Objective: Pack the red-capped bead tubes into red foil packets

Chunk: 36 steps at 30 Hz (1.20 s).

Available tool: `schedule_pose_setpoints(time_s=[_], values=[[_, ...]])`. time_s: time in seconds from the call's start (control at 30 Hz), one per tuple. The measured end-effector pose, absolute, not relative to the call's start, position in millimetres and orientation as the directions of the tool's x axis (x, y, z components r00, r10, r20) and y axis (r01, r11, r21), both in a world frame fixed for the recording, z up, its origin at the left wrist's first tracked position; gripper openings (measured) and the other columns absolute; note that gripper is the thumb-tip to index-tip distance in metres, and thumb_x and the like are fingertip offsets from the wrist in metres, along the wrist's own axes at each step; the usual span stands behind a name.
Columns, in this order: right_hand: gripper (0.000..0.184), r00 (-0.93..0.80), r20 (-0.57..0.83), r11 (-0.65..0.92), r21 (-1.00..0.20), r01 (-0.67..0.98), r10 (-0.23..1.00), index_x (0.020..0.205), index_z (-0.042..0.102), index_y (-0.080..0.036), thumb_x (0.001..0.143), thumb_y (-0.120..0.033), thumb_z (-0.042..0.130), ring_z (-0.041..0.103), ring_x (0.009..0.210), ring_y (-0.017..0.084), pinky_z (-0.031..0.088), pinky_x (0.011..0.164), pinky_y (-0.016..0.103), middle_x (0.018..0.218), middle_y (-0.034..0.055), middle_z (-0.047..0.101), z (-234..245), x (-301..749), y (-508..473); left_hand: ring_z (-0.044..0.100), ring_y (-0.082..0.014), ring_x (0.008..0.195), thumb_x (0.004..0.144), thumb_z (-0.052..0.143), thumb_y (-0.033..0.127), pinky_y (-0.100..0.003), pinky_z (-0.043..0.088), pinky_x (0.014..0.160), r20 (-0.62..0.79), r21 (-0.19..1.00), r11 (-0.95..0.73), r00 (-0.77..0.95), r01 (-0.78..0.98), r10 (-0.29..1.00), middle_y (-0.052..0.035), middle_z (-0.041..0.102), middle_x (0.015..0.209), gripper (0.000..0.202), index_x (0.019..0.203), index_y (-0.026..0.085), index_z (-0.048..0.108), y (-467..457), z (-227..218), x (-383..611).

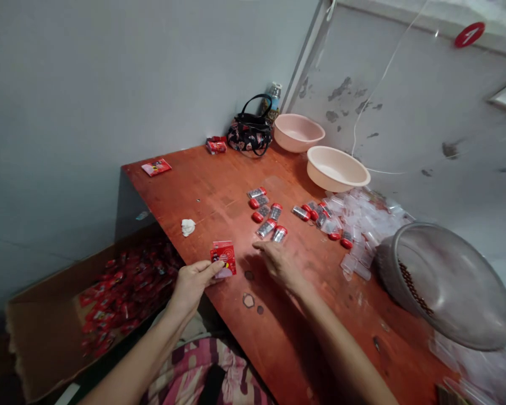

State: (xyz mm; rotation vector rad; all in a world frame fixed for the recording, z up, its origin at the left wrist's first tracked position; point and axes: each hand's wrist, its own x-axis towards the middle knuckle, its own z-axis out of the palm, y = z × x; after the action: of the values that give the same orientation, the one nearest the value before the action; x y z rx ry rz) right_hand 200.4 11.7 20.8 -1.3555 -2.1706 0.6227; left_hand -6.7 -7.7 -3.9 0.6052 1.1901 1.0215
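My left hand (195,281) pinches a red printed card (223,259) between thumb and fingers, just above the table's near edge. I cannot tell whether it is a single card or a flat packet. Over the tabletop, my right hand (280,263) has its fingers stretched out toward a loose group of small clear containers with red caps (266,228). Dark contents show inside them. The right hand appears to hold nothing, though its palm side is hidden. More red-capped containers (320,212) lie farther right, against a pile of clear plastic tubes (360,216).
On the orange table (219,197) stand a grey basin (455,287) with brown beads, a cream basin (337,169), a pink basin (298,133) and a handbag (249,133). A carton (46,320) below left holds many red packets (126,287). Crumpled tissue (188,227) lies nearby.
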Motion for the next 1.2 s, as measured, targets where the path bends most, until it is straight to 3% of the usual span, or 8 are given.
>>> schedule_pose_setpoints(time_s=[0.13, 0.27, 0.37, 0.47, 0.63, 0.73, 0.97, 1.2], values=[[0.044, -0.638, -0.088, 0.618, -0.183, 0.765, 0.765, 0.119, 0.047, -0.025, 0.079, -0.006, 0.042, 0.038, 0.117, 0.026, 0.037, 0.086, 0.04, 0.132, 0.0066, 0.042, 34.0, 260.0, 6.0, 0.061, -0.0126, 0.057, 0.058, 0.073, 0.028, -0.021, 0.051, 0.057, -0.521, 0.757, 0.489, 0.052, -0.433, 0.852, -0.0049, 0.067, 0.061, 0.02, 0.061, 0.009, 0.067, -8.4, 1.8, -4.9], [0.037, -0.601, -0.142, 0.595, -0.085, 0.799, 0.786, 0.119, 0.046, -0.025, 0.084, -0.013, 0.04, 0.044, 0.111, 0.023, 0.039, 0.086, 0.038, 0.127, 0.0073, 0.047, 29.3, 292.0, -0.7, 0.06, -0.0121, 0.055, 0.059, 0.073, 0.024, -0.022, 0.052, 0.054, -0.559, 0.681, 0.496, 0.054, -0.539, 0.827, -0.0051, 0.066, 0.06, 0.018, 0.062, 0.008, 0.065, -7.5, 5.6, -2.2], [0.024, -0.472, -0.046, 0.457, -0.182, 0.87, 0.88, 0.105, 0.054, -0.021, 0.084, -0.019, 0.042, 0.052, 0.099, 0.022, 0.041, 0.083, 0.036, 0.109, 0.0094, 0.058, 23.8, 296.5, -4.7, 0.06, -0.0117, 0.053, 0.061, 0.071, 0.021, -0.022, 0.053, 0.052, -0.58, 0.635, 0.492, 0.053, -0.595, 0.813, -0.0059, 0.065, 0.06, 0.014, 0.063, 0.008, 0.064, -7.2, 6.1, -1.8], [0.015, -0.211, 0.014, 0.192, -0.479, 0.857, 0.977, 0.09, 0.054, -0.019, 0.083, -0.031, 0.047, 0.058, 0.074, 0.02, 0.045, 0.066, 0.031, 0.081, 0.006, 0.062, 23.2, 277.4, -13.8, 0.059, -0.0113, 0.053, 0.065, 0.068, 0.018, -0.022, 0.053, 0.051, -0.586, 0.61, 0.482, 0.051, -0.629, 0.809, -0.0059, 0.065, 0.061, 0.012, 0.067, 0.007, 0.064, -7.4, 5.2, -1.7], [0.019, -0.113, -0.207, -0.175, -0.955, 0.239, 0.972, 0.086, 0.047, -0.019, 0.08, -0.037, 0.051, 0.052, 0.048, 0.013, 0.041, 0.044, 0.022, 0.061, -0.0016, 0.056, 24.2, 208.0, -39.1, 0.056, -0.0092, 0.047, 0.068, 0.065, 0.016, -0.021, 0.052, 0.047, -0.597, 0.581, 0.435, 0.003, -0.688, 0.802, -0.0017, 0.061, 0.054, 0.013, 0.058, 0.01, 0.058, -6.2, 3.1, -1.7], [0.02, -0.193, -0.26, -0.251, -0.965, 0.073, 0.946, 0.086, 0.047, -0.019, 0.078, -0.035, 0.054, 0.05, 0.047, 0.011, 0.038, 0.041, 0.02, 0.06, -0.0023, 0.056, 21.9, 173.5, -50.3, 0.057, -0.0097, 0.048, 0.068, 0.064, 0.013, -0.022, 0.053, 0.049, -0.617, 0.549, 0.417, -0.015, -0.725, 0.787, -0.0008, 0.06, 0.054, 0.013, 0.058, 0.011, 0.056, -5.0, 2.1, -0.9], [0.013, -0.104, -0.115, -0.078, -0.946, 0.314, 0.988, 0.077, 0.052, -0.017, 0.076, -0.029, 0.056, 0.043, 0.052, 0.009, 0.032, 0.047, 0.019, 0.059, -0.0048, 0.049, 17.6, 139.5, -57.8, 0.059, -0.0115, 0.051, 0.072, 0.061, 0.014, -0.022, 0.051, 0.05, -0.637, 0.459, 0.387, 0.008, -0.8, 0.771, -0.0016, 0.062, 0.058, 0.004, 0.069, 0.012, 0.058, -5.5, 8.0, 8.2], [0.014, -0.05, -0.139, -0.118, -0.948, 0.297, 0.989, 0.082, 0.05, -0.017, 0.078, -0.03, 0.054, 0.047, 0.053, 0.01, 0.036, 0.049, 0.02, 0.061, -0.0036, 0.052, 10.0, 128.3, -57.5, 0.059, -0.0121, 0.053, 0.071, 0.061, 0.013, -0.022, 0.05, 0.052, -0.545, 0.458, 0.343, 0.046, -0.82, 0.837, -0.0022, 0.063, 0.061, 0.003, 0.068, 0.013, 0.06, -10.1, 15.7, 10.9]])
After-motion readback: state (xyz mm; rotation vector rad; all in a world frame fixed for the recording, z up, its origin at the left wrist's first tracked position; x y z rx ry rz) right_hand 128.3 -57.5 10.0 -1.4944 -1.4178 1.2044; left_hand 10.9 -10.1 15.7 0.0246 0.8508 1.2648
